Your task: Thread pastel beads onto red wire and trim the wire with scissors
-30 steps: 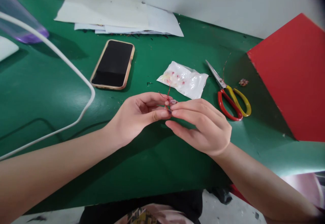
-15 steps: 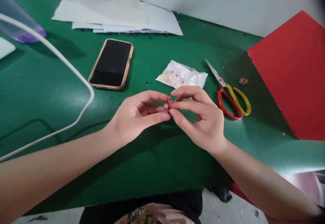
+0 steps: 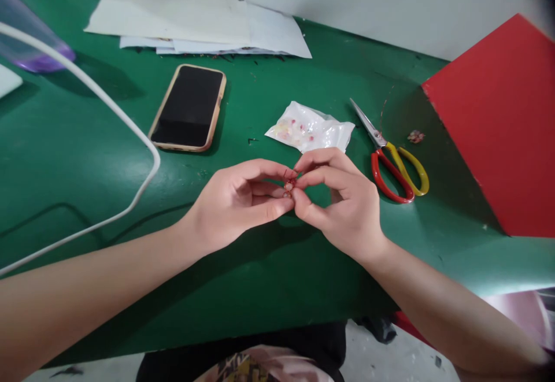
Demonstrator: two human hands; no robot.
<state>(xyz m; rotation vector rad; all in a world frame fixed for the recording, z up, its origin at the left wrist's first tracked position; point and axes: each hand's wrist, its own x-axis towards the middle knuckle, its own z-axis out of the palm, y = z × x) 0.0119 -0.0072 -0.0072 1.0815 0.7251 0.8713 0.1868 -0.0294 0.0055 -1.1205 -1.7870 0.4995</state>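
Between my two hands is a small cluster of pale pinkish beads with thin red wire (image 3: 288, 186). My left hand (image 3: 236, 200) pinches it from the left, thumb below and fingers above. From the right, the fingertips of my right hand (image 3: 344, 200) close on the same bead cluster; its far side is hidden behind them. Just beyond my fingers lies a clear plastic bag (image 3: 310, 128) with small pink and pale pieces in it. Scissors (image 3: 390, 156) with one red and one yellow handle rest right of my right hand.
A phone (image 3: 189, 107) in a tan case lies left of the bag. Paper sheets (image 3: 182, 15) are stacked at the back. A red box-like object (image 3: 494, 128) stands right, near a small beaded piece (image 3: 415, 136). A white bent tube (image 3: 125, 119) crosses the left side.
Both hands have shifted slightly, and my right fingertips have curled in closer around the beads. The red wire ends that stuck up now show lower and shorter.
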